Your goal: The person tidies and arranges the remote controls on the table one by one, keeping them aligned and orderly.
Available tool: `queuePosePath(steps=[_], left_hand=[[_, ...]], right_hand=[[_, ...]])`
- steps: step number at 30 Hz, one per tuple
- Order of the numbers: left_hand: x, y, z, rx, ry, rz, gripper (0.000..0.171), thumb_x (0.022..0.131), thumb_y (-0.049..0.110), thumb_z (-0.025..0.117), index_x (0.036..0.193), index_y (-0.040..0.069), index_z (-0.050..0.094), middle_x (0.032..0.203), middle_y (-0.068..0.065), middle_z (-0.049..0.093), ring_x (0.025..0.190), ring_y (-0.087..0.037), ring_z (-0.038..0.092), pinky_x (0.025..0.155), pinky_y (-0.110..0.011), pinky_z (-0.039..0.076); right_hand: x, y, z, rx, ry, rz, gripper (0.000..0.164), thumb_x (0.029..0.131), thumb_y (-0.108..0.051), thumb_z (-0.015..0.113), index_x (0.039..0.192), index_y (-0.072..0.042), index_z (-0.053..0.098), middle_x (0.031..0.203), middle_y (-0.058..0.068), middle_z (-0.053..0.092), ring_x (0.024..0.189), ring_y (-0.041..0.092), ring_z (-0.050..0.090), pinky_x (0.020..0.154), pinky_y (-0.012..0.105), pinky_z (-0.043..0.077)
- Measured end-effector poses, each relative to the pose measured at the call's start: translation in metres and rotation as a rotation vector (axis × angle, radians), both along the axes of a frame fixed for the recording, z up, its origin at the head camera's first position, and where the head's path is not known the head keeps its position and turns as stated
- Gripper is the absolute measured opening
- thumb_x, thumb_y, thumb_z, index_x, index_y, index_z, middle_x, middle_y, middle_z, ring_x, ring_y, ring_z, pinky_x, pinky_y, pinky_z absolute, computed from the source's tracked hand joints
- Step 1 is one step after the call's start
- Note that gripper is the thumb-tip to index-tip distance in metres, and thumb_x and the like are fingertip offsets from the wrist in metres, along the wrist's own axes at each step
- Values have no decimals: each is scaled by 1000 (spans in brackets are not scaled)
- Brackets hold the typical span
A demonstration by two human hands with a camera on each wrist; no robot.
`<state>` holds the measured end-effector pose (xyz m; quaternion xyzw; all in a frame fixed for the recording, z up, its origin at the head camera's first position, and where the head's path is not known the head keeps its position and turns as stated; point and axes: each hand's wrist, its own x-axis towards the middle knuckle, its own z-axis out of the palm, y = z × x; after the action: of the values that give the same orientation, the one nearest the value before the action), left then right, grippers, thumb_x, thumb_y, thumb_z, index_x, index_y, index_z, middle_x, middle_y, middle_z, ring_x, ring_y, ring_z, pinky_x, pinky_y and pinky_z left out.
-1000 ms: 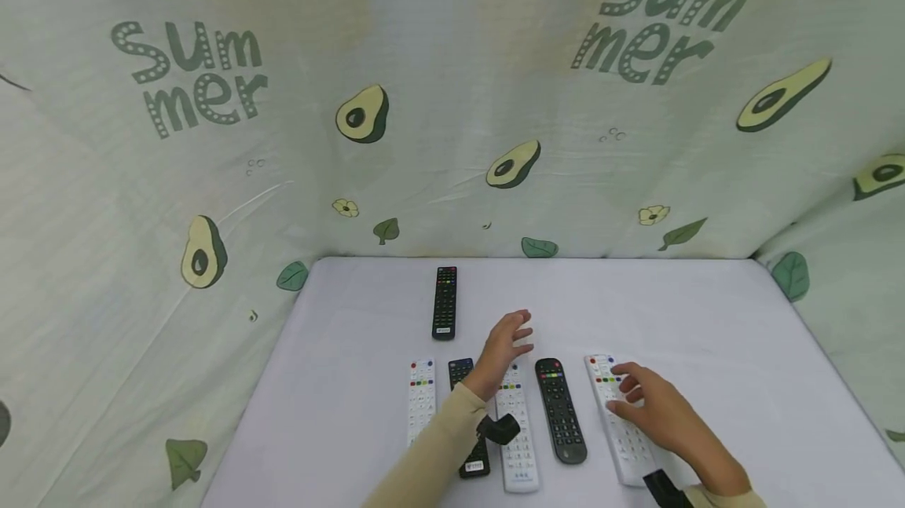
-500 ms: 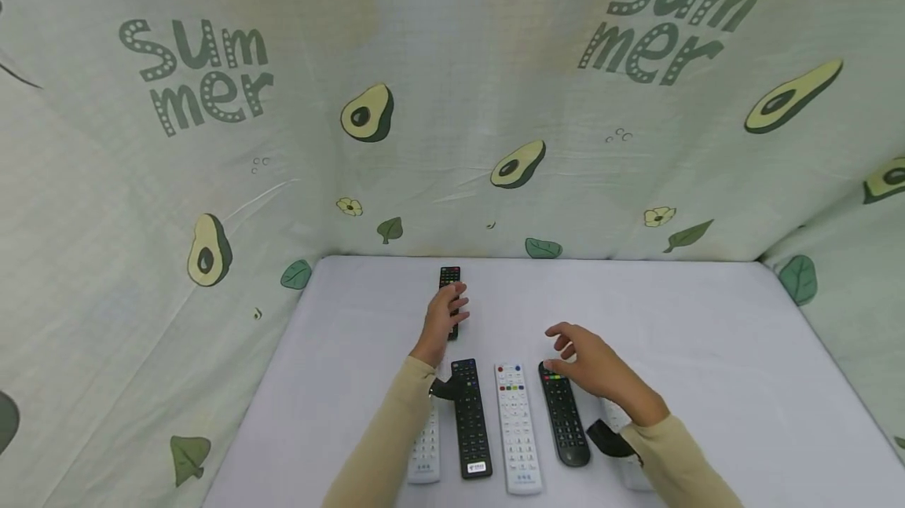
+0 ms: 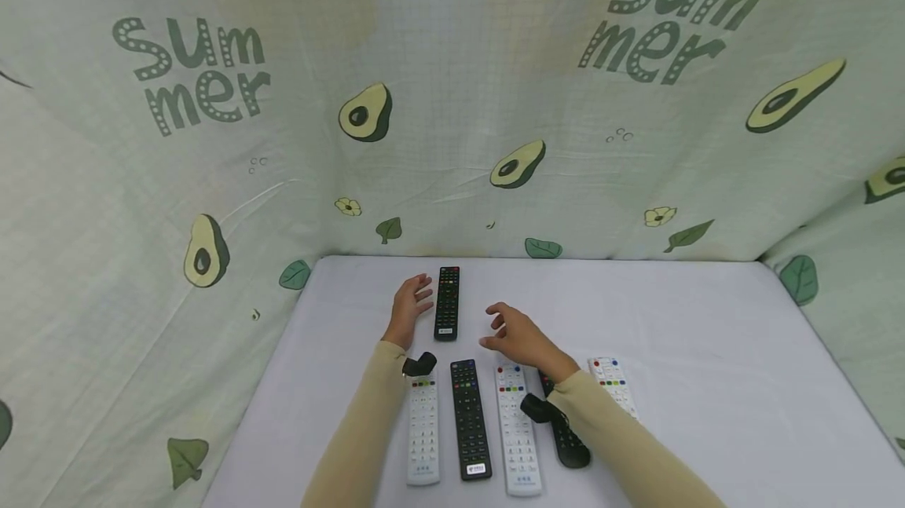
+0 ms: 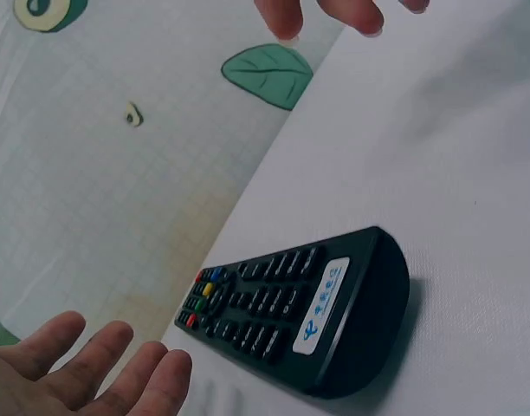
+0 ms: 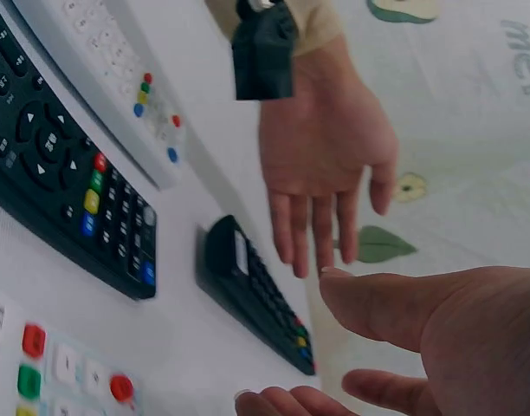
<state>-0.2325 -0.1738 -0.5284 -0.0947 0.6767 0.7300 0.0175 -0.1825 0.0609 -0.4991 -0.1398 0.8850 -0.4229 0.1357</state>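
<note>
A black remote control (image 3: 447, 304) lies alone at the back of the table, its white label toward me. My left hand (image 3: 408, 308) is just left of it, fingers extended and apart from it. To its right hovers my right hand (image 3: 522, 337), fingers loosely bent, holding nothing. In the left wrist view the same black remote (image 4: 291, 312) shows close up beside my left fingers (image 4: 92, 364), with right fingertips (image 4: 352, 13) at the top. The right wrist view has my left hand (image 5: 326, 156) and right thumb (image 5: 378, 303) on either side of the black remote (image 5: 252, 295).
In front is a row of remotes: a white remote (image 3: 423, 437), a black remote (image 3: 470, 422), a white remote (image 3: 518, 445), a black remote (image 3: 571, 449) partly under my right sleeve, and a white remote (image 3: 613, 382). A printed cloth (image 3: 424, 194) hangs behind the table.
My left hand has moved left, passing over the back black remote to its left side. My right hand has moved left and away from me, leaving the rightmost white remote. The remotes stay put.
</note>
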Motion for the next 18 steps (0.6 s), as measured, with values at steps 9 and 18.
queuePosePath(steps=[9,18], left_hand=[[-15,-6,-3,-47,-79,-24,54,115,25,30,155,-10,38,160,-29,43,148,-45,43,121,-56,41],[-27,-14,-8,-44,-117,-93,58,115,28,29,159,-10,32,164,-29,36,152,-46,36,123,-56,37]], right_hand=[[-25,-40,-28,-19,-56,-22,65,93,-18,82,143,8,51,111,17,66,94,26,66,85,45,59],[-36,-68,-47,-47,-77,-91,75,90,-24,85,145,12,48,111,20,62,93,26,58,84,44,56]])
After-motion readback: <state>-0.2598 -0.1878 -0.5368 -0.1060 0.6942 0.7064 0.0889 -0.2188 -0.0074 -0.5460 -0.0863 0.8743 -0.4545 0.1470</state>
